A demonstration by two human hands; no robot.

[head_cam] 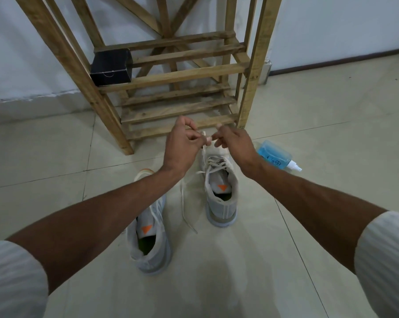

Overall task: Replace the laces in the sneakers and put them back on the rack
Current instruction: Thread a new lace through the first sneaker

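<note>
Hands, left (pixel 182 143) and right (pixel 234 141), on lace (pixel 204 135) above sneaker (pixel 221 198), rack (pixel 180 75) close ahead

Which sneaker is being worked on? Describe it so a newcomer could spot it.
Start at the wooden rack; two grey sneakers stand on the tiles before it. Take the farther sneaker, beside the blue spray bottle. Unlike the nearer sneaker under the left forearm, its lace is pinched by the left hand and right hand.

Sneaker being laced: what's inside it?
Inside the sneaker: an insole with an orange triangle mark and a green heel patch. The toe end is hidden under the laces.
</note>
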